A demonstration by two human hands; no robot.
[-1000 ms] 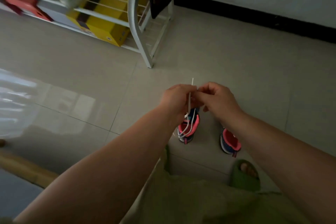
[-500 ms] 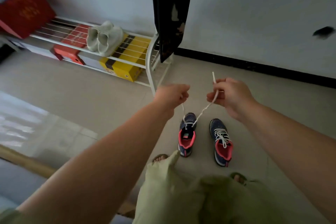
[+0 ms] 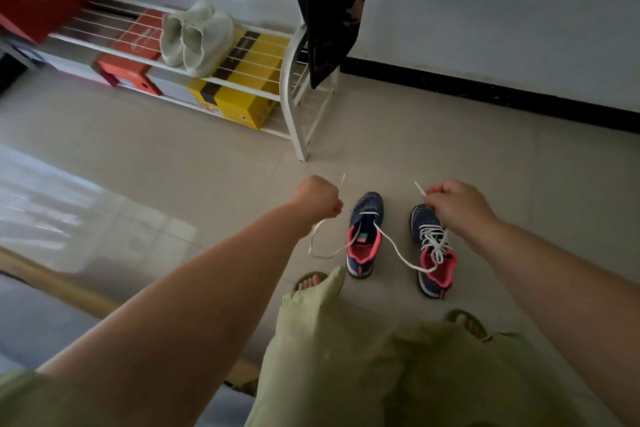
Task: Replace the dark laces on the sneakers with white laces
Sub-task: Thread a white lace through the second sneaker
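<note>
Nearest to the camera are the person's light green clothes and two feet in green slippers (image 3: 465, 322) on the tiled floor (image 3: 207, 163). Both bare arms reach forward over the floor.

The left hand (image 3: 317, 198) is closed in a fist around one end of the white lace (image 3: 398, 250); the tip of the lace stands up above the fist, and the lace hangs down below it in a loose curve to the left sneaker (image 3: 364, 236). The right hand (image 3: 457, 206) pinches the other end of the same lace between thumb and fingers, with the short tip pointing up and to the left. So both grips are clamped on the lace, one at each end.

The lace passes through only the front eyelets of the left sneaker (the rest of its opening shows the pink lining), then it sags to the right and lies over the heel part of the right sneaker (image 3: 433, 253). The right sneaker is already laced in white. Both sneakers stand on the floor side by side, toes away from the person.

Farther away a white shoe rack (image 3: 294, 104) stands at the wall, with a pair of pale shoes (image 3: 197, 38) on top, a yellow box (image 3: 239, 94) and a red box (image 3: 135, 59) under them. A dark cloth (image 3: 329, 3) hangs at the end of the rack.
</note>
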